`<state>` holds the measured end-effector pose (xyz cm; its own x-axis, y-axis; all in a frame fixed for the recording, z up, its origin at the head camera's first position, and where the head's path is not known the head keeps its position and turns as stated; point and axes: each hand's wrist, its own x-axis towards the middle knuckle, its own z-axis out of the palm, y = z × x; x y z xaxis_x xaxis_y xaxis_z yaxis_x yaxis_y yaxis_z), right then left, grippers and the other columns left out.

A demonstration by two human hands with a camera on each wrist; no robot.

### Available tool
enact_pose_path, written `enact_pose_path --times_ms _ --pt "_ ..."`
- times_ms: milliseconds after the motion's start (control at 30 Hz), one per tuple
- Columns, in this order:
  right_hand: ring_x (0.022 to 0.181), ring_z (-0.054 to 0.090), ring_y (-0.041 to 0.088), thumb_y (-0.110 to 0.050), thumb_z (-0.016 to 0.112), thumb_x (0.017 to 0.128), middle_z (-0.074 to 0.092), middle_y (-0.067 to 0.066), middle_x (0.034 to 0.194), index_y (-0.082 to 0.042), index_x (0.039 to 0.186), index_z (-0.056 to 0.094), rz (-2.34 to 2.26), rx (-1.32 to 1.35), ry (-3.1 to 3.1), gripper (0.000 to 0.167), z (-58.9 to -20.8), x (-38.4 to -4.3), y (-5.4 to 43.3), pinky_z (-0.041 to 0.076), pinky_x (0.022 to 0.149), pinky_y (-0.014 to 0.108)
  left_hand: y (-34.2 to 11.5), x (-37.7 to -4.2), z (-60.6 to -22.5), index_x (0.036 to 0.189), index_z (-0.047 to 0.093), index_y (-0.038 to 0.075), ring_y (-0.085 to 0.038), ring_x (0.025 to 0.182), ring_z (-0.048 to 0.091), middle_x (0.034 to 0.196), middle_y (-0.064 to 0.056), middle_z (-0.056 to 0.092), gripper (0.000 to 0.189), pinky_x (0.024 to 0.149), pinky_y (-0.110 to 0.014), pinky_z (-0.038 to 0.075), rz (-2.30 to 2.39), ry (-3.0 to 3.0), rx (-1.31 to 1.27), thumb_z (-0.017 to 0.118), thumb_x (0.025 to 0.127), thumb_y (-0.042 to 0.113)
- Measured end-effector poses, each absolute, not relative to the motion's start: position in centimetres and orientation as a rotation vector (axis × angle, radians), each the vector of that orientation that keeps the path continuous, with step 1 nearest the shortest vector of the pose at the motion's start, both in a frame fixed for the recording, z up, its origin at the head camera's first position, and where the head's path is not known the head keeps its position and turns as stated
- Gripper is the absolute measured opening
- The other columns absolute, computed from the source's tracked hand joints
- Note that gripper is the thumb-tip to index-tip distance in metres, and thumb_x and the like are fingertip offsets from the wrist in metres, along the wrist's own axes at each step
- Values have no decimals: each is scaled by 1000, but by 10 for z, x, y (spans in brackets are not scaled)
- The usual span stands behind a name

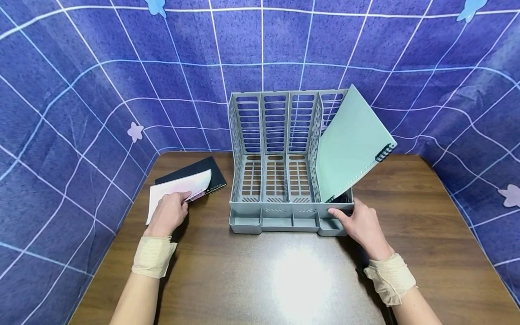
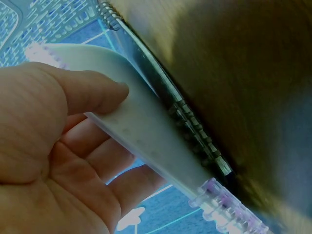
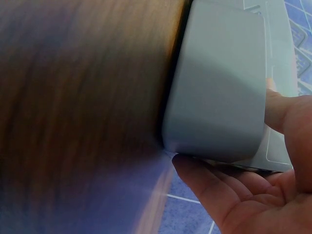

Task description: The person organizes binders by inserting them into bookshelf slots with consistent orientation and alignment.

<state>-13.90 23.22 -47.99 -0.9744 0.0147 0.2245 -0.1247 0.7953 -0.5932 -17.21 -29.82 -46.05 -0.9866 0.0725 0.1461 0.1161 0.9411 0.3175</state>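
Observation:
My left hand [image 1: 167, 212] pinches a pale loose-leaf notebook [image 1: 178, 184] with purple binding rings, thumb on one face and fingers on the other. Its cover bends in the left wrist view. Under it lies a black notebook [image 1: 217, 174] with dark rings. At the front right corner of a grey file organizer [image 1: 284, 207], my right hand [image 1: 363, 225] grips with the thumb on the front and the fingers along the side. A pale green notebook [image 1: 351, 142] with black rings leans tilted in the organizer's rightmost slot, jutting out to the right.
Three other slots of the organizer stand left of the green notebook, with small trays [image 1: 305, 221] along its front. The brown wooden table [image 1: 227, 275] reaches a blue gridded cloth [image 1: 195, 81] behind and at both sides.

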Motion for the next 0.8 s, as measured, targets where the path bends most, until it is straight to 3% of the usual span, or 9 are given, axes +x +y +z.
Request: enact_pose_path --times_ms 333,567,800 --pt "79 70 51 -43 80 88 71 25 83 -3 100 65 928 92 -2752 45 -482 -140 232 51 66 61 -298 -170 -453 130 70 2 -51 82 70 108 -35 69 40 69 -60 50 -515 -2908 -146 55 92 2" --pt "78 71 47 -44 80 88 72 22 83 -4 101 66 937 87 -2763 44 -482 -140 232 52 67 60 -297 -167 -442 124 73 1 -52 76 68 94 -32 72 38 66 -62 49 -507 -2823 -141 55 91 -1" --pt "78 70 47 -44 81 88 71 22 82 -4 100 65 927 76 -2770 45 -482 -140 233 52 67 59 -295 -164 -435 121 74 0 -57 79 67 94 -34 71 40 67 -64 48 -503 -2670 -87 53 88 -3"
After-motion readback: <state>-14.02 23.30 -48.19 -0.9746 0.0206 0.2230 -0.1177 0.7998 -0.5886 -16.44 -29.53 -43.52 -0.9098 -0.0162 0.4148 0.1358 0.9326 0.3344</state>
